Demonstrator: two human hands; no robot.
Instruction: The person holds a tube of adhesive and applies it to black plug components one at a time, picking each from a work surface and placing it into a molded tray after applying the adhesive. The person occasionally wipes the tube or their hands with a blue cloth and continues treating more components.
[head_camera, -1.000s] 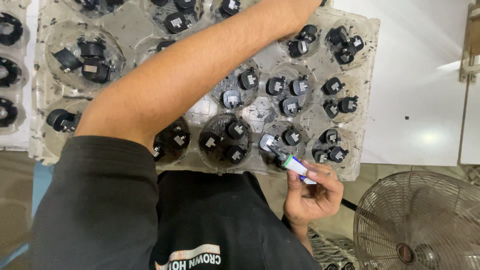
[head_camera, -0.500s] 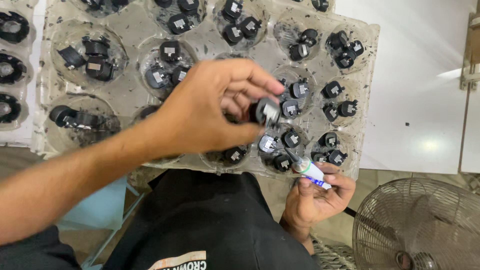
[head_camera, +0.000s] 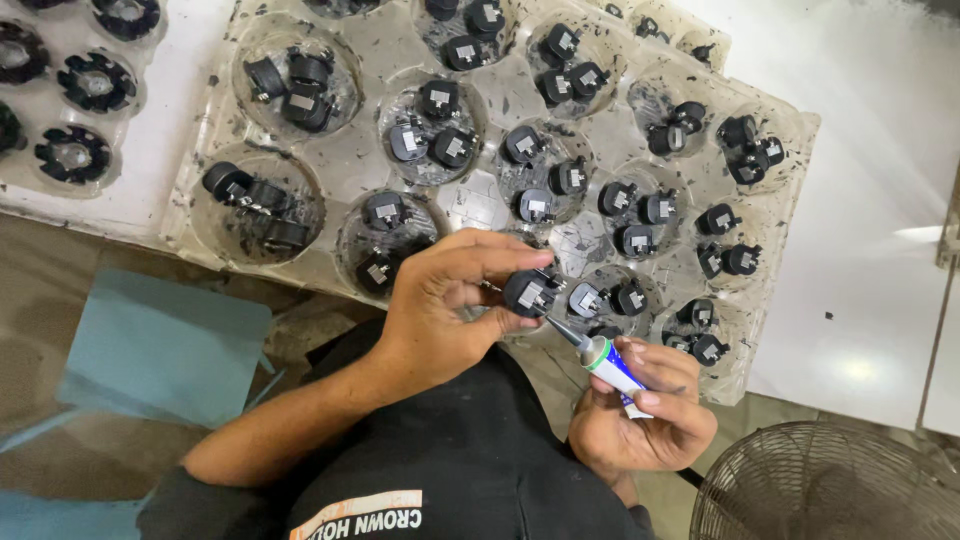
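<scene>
My left hand (head_camera: 450, 305) pinches a small black round part (head_camera: 527, 292) with a silvery patch, held just above the near edge of a clear plastic tray (head_camera: 345, 160). My right hand (head_camera: 640, 415) grips a small glue tube (head_camera: 610, 365) with a green band and a thin metal nozzle. The nozzle tip touches the black part. The tray has round pockets, each holding two or three of the same black parts (head_camera: 435, 135).
The tray lies on a white table (head_camera: 860, 250). Another tray with black toothed rings (head_camera: 75, 150) is at the far left. A light blue stool (head_camera: 160, 345) stands below left, and a wire fan guard (head_camera: 830, 485) is at the lower right.
My left arm has drawn back from reaching across the tray, bringing one black part down toward me. The tube in my right hand has come up so its nozzle meets the part.
</scene>
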